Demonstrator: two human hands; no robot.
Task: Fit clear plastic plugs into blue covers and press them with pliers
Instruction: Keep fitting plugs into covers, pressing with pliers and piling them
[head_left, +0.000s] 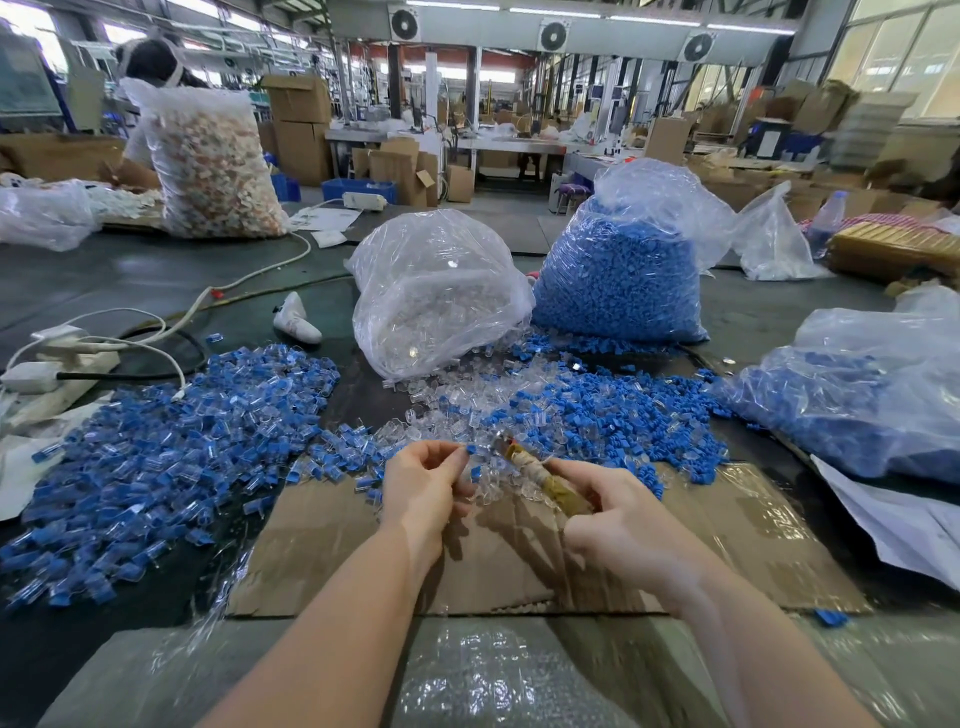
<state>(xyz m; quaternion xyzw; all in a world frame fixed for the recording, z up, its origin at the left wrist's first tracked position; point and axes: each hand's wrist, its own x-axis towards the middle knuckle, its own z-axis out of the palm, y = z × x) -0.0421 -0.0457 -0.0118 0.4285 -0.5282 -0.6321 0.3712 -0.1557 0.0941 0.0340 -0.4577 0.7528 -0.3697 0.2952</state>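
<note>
Cardboard (701, 530) lies flat on the worktop (130, 280) under both hands. Left hand (427, 486) pinches a small blue cover (470, 449) at its fingertips, above the sheet's far edge. Right hand (618, 519) curls around the taped handles of the pliers (540, 475), whose tip points at the cover. Beyond the cardboard spread loose clear plugs (467, 400) and blue covers (597, 410); left of it, a heap of assembled pieces (156, 467). Farther off stand a bag of clear plugs (431, 296) and a bag of blue covers (623, 275).

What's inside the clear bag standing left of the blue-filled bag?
The clear bag holds loose clear plastic plugs, heaped low and spilling out at its base. Crinkled plastic hides how deep they lie.
</note>
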